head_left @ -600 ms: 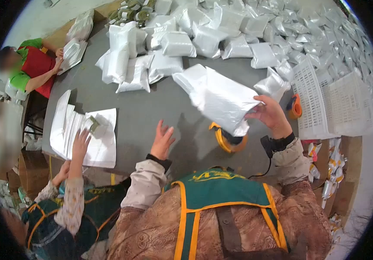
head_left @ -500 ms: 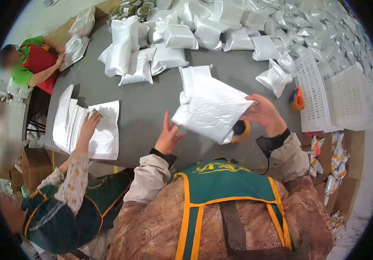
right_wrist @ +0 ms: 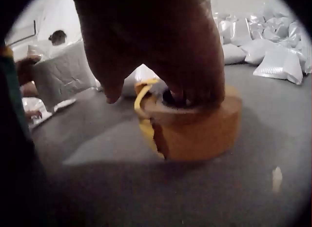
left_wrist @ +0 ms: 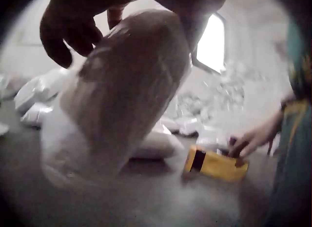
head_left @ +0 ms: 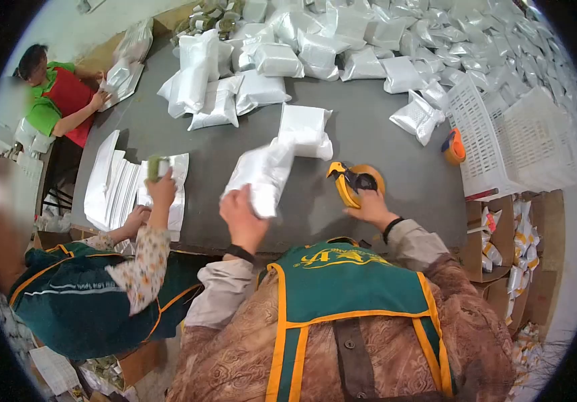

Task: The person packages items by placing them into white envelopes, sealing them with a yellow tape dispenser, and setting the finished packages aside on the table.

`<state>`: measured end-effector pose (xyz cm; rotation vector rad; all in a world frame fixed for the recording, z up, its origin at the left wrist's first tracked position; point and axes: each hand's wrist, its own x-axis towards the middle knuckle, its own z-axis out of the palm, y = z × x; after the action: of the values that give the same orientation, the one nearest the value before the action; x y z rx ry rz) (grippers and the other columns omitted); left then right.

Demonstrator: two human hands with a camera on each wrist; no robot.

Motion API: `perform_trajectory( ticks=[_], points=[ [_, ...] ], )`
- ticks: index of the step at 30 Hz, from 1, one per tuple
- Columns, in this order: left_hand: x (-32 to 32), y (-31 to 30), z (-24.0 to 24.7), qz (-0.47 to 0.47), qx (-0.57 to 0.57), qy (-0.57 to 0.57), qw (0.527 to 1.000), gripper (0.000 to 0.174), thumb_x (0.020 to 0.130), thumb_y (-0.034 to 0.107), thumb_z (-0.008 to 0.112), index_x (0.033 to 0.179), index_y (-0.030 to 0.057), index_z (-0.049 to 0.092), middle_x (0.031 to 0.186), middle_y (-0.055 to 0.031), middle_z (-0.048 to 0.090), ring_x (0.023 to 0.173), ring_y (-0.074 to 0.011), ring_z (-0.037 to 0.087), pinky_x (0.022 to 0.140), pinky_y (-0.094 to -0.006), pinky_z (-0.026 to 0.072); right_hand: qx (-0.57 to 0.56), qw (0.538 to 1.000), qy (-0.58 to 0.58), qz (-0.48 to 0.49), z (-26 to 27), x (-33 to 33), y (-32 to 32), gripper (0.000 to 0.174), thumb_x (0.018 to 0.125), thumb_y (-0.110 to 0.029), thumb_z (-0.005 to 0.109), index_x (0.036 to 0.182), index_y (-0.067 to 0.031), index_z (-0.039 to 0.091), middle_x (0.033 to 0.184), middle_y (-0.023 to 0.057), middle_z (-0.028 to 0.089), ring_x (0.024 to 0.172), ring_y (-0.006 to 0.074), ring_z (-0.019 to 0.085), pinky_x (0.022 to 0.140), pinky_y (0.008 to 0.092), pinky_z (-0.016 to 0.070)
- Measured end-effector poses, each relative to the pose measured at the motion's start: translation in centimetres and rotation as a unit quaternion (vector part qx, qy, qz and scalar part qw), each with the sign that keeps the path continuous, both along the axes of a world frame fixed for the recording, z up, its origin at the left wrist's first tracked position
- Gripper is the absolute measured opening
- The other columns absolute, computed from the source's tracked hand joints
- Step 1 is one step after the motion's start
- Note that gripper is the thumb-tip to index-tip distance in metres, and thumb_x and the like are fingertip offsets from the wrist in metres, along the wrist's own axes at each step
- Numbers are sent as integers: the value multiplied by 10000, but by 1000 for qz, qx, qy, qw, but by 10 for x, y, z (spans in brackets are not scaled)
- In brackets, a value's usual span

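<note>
My left hand [head_left: 241, 218] grips the near end of a white padded mailer [head_left: 261, 175], folded into a bulging packet and tilted over the table. In the left wrist view this packet [left_wrist: 126, 90] fills the middle, with fingers along its top. Just beyond it lies another stuffed white mailer [head_left: 304, 127]. My right hand [head_left: 372, 209] is on the yellow tape dispenser [head_left: 344, 190], which stands on the table. In the right wrist view, fingers reach into the core of its tape roll [right_wrist: 200, 136], while the thumb hangs apart at the left.
Several filled white mailers [head_left: 218, 104] lie across the grey table [head_left: 235, 141], with a large heap behind. At the right are an orange tape roll [head_left: 456, 147] and a white plastic basket [head_left: 483, 161]. On the left, two other people work beside flat stacked mailers [head_left: 117, 191].
My right hand has let go of the mailer and come down to the tape dispenser. My left hand now grips the mailer, which has moved left; the second packet beyond it shows separately.
</note>
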<state>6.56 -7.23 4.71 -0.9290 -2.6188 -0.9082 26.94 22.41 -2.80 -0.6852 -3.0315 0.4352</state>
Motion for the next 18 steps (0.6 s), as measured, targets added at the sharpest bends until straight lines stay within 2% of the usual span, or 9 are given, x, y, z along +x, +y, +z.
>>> perform_trajectory(
  ticks=[3, 4, 7, 9, 11, 13, 14, 17, 18],
  points=[
    [24, 6, -37, -141, -235, -39, 961, 932, 508, 281, 861, 1336, 153, 453, 1398, -177, 344, 1352, -452, 223, 1083, -633, 155, 20, 998, -44, -48, -5, -5, -11, 522, 788, -436, 662, 1050, 4, 563, 976, 225, 637, 1002, 383, 588, 1024, 583, 276],
    [31, 4, -42, -144, -224, -66, 962, 940, 530, 316, 858, 1354, 162, 433, 1433, -182, 294, 1372, -456, 164, 1084, -645, 126, 17, 998, -51, -39, -2, -5, -10, 462, 808, -411, 646, 1016, -10, 550, 958, 214, 639, 992, 374, 591, 1016, 633, 242],
    [42, -1, -51, -158, -199, -130, 958, 962, 587, 400, 845, 1402, 190, 379, 1510, -193, 176, 1412, -472, 33, 1081, -672, 62, -34, 998, -27, -41, 17, 6, -5, 436, 795, -410, 665, 961, -21, 561, 920, 185, 648, 980, 373, 587, 1035, 587, 244],
    [39, 5, -50, -171, -193, -152, 954, 965, 615, 428, 829, 1426, 211, 352, 1524, -192, 142, 1407, -486, 6, 1074, -682, 52, -167, 983, 20, -74, 29, 20, -2, 418, 809, -379, 665, 959, 0, 572, 879, 147, 641, 900, 276, 621, 907, 465, 408],
    [39, 9, -47, -171, -123, -189, 959, 719, 742, 414, 739, 1369, 195, 462, 1462, -190, 292, 1372, -429, 181, 1079, -605, 166, -384, 908, 22, -167, 72, 29, -13, 427, 819, -371, 664, 989, 13, 584, 867, 121, 633, 855, 211, 620, 811, 379, 475],
    [31, 13, -50, -170, -1, -294, 941, 557, 821, 388, 667, 1312, 159, 541, 1409, -175, 405, 1322, -387, 312, 1061, -554, 249, -415, 902, 55, -110, 74, 37, -18, 438, 827, -355, 669, 1027, 26, 591, 871, 94, 622, 818, 162, 593, 729, 329, 476],
    [28, 17, -50, -193, 141, -402, 884, 394, 919, 350, 574, 1202, 80, 627, 1182, -134, 600, 1116, -275, 513, 964, -411, 386, -432, 895, 69, -84, 75, 40, -23, 444, 831, -347, 672, 1047, 33, 595, 873, 81, 617, 800, 138, 579, 689, 304, 476],
    [35, 24, -14, -96, 260, -705, 652, 417, 957, 383, 530, 1135, 24, 647, 1003, -77, 663, 946, -184, 584, 862, -310, 441, -525, 849, 59, -17, 91, 28, -46, 460, 824, -333, 680, 1084, 37, 598, 895, 69, 623, 800, 146, 565, 709, 294, 462],
    [35, 22, -13, -95, 265, -734, 618, 390, 969, 374, 531, 1083, 22, 654, 980, -29, 663, 904, -125, 588, 818, -282, 448, -537, 842, 39, 2, 100, 21, -54, 491, 810, -356, 685, 1082, 43, 599, 912, 61, 616, 828, 145, 555, 739, 293, 457]
  ],
)
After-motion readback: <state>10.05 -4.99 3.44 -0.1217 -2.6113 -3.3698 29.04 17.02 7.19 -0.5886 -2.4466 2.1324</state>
